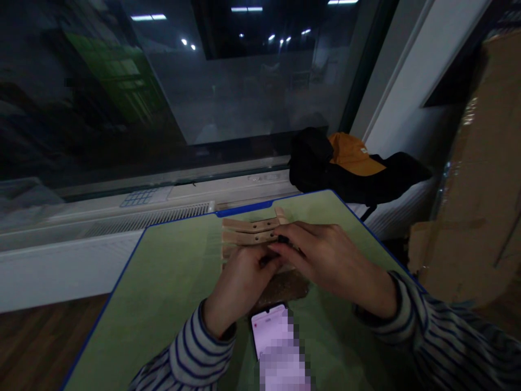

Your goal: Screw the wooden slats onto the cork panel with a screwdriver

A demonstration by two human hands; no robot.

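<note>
Several light wooden slats [249, 230] with small dark holes lie side by side near the far edge of a green mat [171, 282]. My left hand [240, 285] rests on their near ends, fingers curled. My right hand [331, 260] comes in from the right, its fingertips pinched on a small dark piece [285, 240] at the slats' edge. The two hands touch each other above the slats. A brownish flat piece [285, 290] lies under my hands. What the left fingers hold is hidden.
A phone [271, 331] with a lit screen lies on the mat near me. Behind the mat runs a white sill with a vent grille [154, 217]. A black bag [325, 168] and an orange cap [352, 155] sit at the back right. Cardboard [476, 206] stands at the right.
</note>
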